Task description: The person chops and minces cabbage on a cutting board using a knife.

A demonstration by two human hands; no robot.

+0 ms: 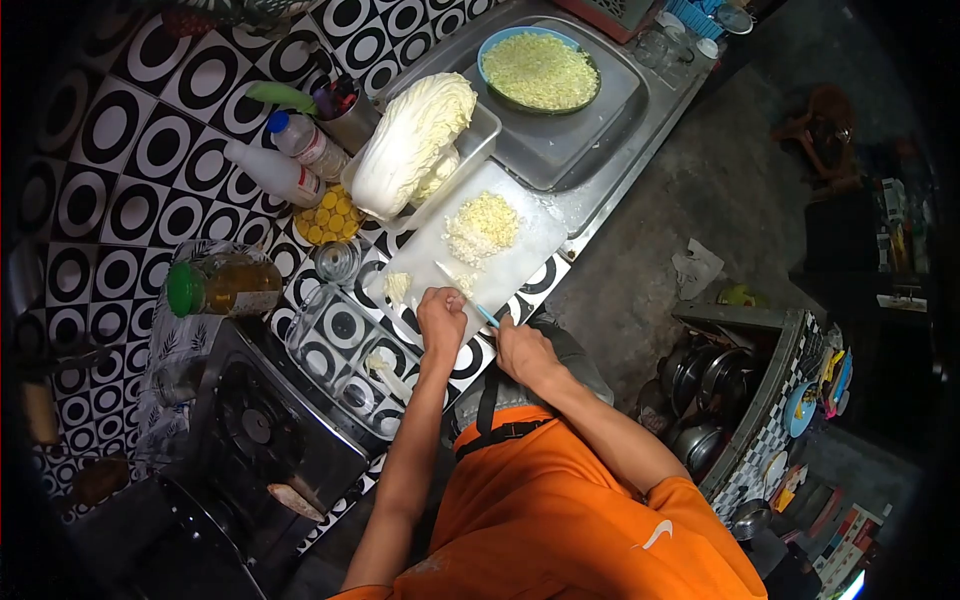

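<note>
I list: right hand (527, 350), gripping knife (487, 316); left hand (443, 318), curled, hold unclear. Chopped cabbage (540, 70): bowl (482, 62) full, heap (482, 226) on board (540, 228). Uncut: large cabbage (410, 145) in tub (478, 155). Partway, I judge.

Cutting bd (537, 228) is smooth plas., sink (598, 196) shiny metal, T-shirt (560, 500) matt cloth.

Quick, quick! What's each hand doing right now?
Left hand: curled at the white rectangular cutting board; whether it holds anything can't be told.
Right hand: closed, holding the light-blue-handled knife.
</note>
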